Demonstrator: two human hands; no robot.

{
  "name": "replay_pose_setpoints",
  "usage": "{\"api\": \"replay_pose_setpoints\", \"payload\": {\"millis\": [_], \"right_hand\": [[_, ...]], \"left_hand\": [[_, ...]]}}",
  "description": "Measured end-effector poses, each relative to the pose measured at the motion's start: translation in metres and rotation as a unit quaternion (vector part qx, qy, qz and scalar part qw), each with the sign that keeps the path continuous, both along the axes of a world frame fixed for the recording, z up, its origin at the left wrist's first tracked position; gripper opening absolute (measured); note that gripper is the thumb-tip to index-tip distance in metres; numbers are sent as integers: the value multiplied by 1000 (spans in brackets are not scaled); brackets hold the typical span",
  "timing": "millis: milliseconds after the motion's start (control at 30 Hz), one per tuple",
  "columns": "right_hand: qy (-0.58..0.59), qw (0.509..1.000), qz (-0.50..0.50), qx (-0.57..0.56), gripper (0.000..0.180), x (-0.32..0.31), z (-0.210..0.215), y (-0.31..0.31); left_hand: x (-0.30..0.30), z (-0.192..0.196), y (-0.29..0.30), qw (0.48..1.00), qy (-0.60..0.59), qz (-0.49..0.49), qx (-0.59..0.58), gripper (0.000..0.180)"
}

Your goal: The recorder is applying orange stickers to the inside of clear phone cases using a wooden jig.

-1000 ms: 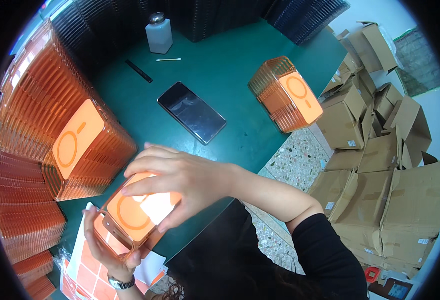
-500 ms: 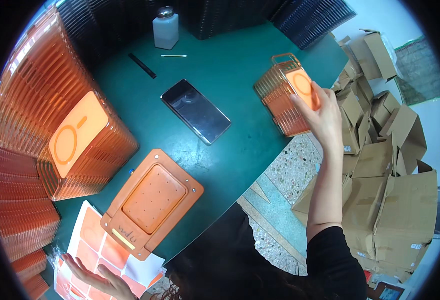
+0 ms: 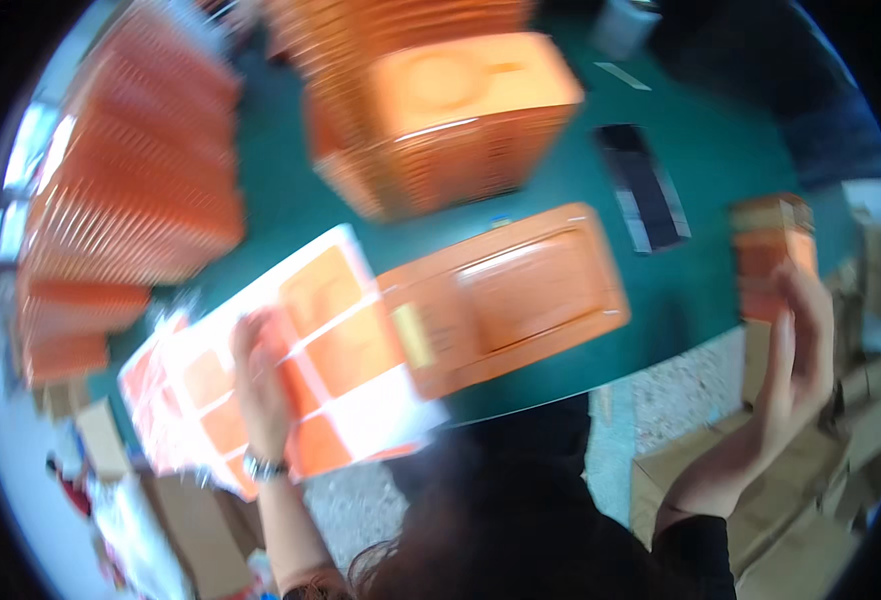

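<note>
My left hand [image 3: 260, 390], a watch-like band at its wrist, is over a sheet of orange rounded rectangles [image 3: 345, 370] with white borders. Its fingers are blurred but look stretched out, with nothing plainly held. At the right, my right hand [image 3: 800, 350] is beside a small stack of clear orange cases [image 3: 763, 250], fingers extended and thumb apart. Whether they touch the stack is unclear. Between the hands lies an orange plate-like fixture [image 3: 545, 285] with a recessed rectangle and a yellow strip. A dark phone [image 3: 645, 190] rests beyond it.
A larger stack of orange cases [image 3: 460, 165], topped by an orange panel [image 3: 480, 80] with a ring mark, stands behind the fixture. More orange stacks [image 3: 150, 180] rise at the left. A whitish bottle [image 3: 625, 28] is at the back; cardboard boxes [image 3: 810, 500] lie lower right.
The view has swung left, shifting the table's things rightward. My right hand has come off the small stack's orange panel to its near side. My left hand has moved onto the sheet.
</note>
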State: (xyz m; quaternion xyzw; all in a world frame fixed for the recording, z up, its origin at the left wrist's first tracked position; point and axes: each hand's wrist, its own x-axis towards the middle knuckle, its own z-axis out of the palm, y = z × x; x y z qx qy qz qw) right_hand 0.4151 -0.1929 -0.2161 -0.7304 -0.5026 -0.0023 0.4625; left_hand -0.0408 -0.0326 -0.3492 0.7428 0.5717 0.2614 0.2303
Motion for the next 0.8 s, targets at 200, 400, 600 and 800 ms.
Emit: {"api": "replay_pose_setpoints", "payload": {"millis": [200, 400, 600, 800], "right_hand": [[44, 816, 573, -57, 21, -215, -83, 69], [-275, 870, 390, -123, 16, -288, -118, 114], [-243, 887, 370, -136, 15, -292, -126, 137], [-235, 885, 377, -138, 10, -289, -119, 138]], "left_hand": [[-10, -11, 4, 998, -8, -61, 2, 49], [-23, 4, -15, 992, 87, -78, 44, 43], [-24, 4, -9, 988, 117, -95, 30, 40], [-22, -2, -9, 992, 99, -75, 25, 40]]}}
